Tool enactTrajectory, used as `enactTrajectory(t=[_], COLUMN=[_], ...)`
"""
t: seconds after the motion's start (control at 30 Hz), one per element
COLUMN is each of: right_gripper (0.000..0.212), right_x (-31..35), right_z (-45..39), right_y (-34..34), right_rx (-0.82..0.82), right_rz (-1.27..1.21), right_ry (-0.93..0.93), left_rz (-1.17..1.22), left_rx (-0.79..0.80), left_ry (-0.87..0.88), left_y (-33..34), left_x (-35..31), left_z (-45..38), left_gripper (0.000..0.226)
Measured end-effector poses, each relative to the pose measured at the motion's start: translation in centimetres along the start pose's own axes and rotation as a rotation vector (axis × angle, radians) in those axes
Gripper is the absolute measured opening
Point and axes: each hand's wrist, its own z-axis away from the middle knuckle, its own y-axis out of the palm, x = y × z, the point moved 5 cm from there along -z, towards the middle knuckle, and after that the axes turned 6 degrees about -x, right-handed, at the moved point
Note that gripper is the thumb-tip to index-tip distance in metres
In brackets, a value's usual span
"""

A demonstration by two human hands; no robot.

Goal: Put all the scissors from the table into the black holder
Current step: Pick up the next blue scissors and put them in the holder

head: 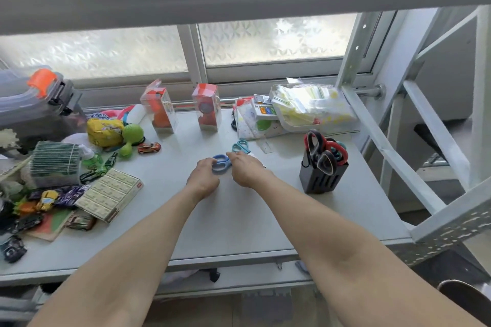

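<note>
Blue-handled scissors [221,163] lie on the grey table [239,215] at its middle. My left hand [203,176] touches the blue handles from the left, and my right hand [245,168] covers their right side, so the blades are hidden. Whether either hand really grips them I cannot tell. Teal-handled scissors [240,146] lie just behind my right hand. The black holder [321,176] stands at the right of the table with several red and black-handled scissors [325,151] upright in it.
Toy cars, a flat box [110,194] and a green pack crowd the left side. Two clear boxes [206,106] with red toys stand at the back. A white tray of packets [308,106] sits back right. A metal frame [398,146] runs along the right.
</note>
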Motion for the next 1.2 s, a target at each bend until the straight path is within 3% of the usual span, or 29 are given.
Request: enactTrajectory(t=[0.17, 0.4, 0.67, 0.77, 0.9, 1.0, 1.2], right_gripper=[0.028, 0.038, 0.044, 0.031, 0.025, 0.023, 0.019], right_x=[-0.5, -0.2, -0.5, -0.6, -1.5, -1.9, -6.4], right_z=[1.0, 4.2, 8.8, 11.3, 15.1, 18.0, 22.0], right_y=[1.1, 1.8, 0.6, -1.8, -5.8, -9.7, -18.2], right_rx=[-0.105, -0.213, -0.45, -0.613, -0.777, -0.879, -1.193], right_rz=[0.034, 0.011, -0.127, -0.289, -0.513, -0.69, -0.952], right_ry=[-0.006, -0.029, -0.155, -0.187, -0.107, -0.179, -0.138], left_rz=[0.087, 0.386, 0.745, 0.817, 0.767, 0.662, 0.51], left_rx=[-0.037, -0.126, 0.13, 0.195, 0.092, 0.122, 0.226], left_ry=[0.003, -0.142, -0.136, -0.06, 0.012, 0.078, 0.239], left_y=[-0.1, -0.3, -1.7, -2.7, -2.7, -0.7, 3.4], left_x=[0.3, 0.6, -2.9, -5.2, -7.0, -8.7, -13.7], left_z=[0.9, 2.4, 5.8, 6.7, 7.0, 7.3, 8.6], left_gripper=[0.043, 0.029, 0.022, 0.03, 0.026, 0.024, 0.064])
